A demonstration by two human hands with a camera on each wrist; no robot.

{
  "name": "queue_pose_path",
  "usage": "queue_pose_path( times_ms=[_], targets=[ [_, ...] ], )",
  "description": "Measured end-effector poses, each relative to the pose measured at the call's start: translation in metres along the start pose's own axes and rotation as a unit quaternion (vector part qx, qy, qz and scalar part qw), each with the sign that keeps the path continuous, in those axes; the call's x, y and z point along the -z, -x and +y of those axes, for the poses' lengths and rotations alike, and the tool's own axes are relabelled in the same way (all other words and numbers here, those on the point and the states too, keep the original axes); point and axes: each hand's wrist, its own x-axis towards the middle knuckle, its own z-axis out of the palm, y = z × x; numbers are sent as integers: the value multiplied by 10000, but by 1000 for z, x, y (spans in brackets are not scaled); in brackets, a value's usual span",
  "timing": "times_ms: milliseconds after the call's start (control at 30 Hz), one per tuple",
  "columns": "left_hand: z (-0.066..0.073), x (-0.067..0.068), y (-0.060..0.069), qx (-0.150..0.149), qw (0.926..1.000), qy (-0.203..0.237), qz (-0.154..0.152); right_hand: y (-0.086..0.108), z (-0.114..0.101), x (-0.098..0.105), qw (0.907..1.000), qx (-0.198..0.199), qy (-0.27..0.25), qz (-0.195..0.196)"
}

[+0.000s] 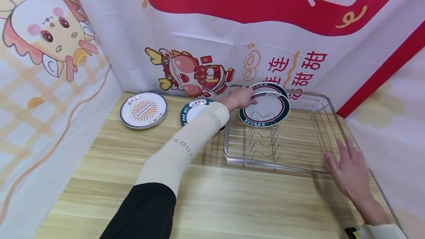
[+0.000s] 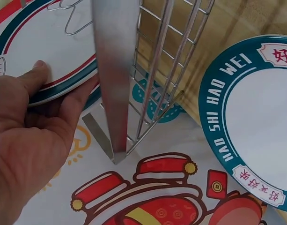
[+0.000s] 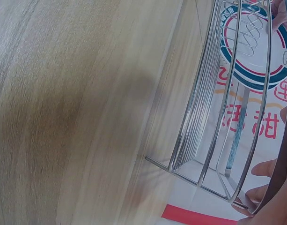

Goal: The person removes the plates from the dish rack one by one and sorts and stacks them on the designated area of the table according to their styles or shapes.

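My left hand (image 1: 240, 97) grips the left edge of a green-rimmed plate (image 1: 265, 108) that stands in the wire rack (image 1: 299, 135). In the left wrist view the thumb of the left hand (image 2: 40, 117) lies on the face of the plate (image 2: 63, 42), its fingers behind the rim. Another green-rimmed plate (image 1: 270, 87) stands just behind it. My right hand (image 1: 353, 172) rests at the rack's right front corner with its fingers spread; the right wrist view shows fingertips at the rack's rim (image 3: 213, 191).
Left of the rack a green-rimmed plate (image 1: 192, 111) lies on the wooden table (image 1: 212, 202), partly behind my left forearm. Farther left is a stack of plates with an orange pattern (image 1: 144, 110). A printed cloth (image 1: 199, 28) hangs behind.
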Motion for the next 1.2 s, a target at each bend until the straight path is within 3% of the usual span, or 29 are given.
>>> queue_pose_path(
  times_ms=[200,667,833,1000,1200],
  targets=[
    [0,-4,3,-13,9995,-168,268,-1,0,1,10000,15,32,-33],
    [-4,-5,4,-45,9983,0,585,-1,1,1,10000,81,22,11],
    [-4,0,7,-36,9973,307,660,0,2,1,10000,82,-8,19],
    [-6,5,14,-93,9925,515,1104,0,3,0,10000,78,-35,25],
    [-15,17,29,-106,9804,1028,1676,-1,3,1,10000,87,-35,32]
  ],
)
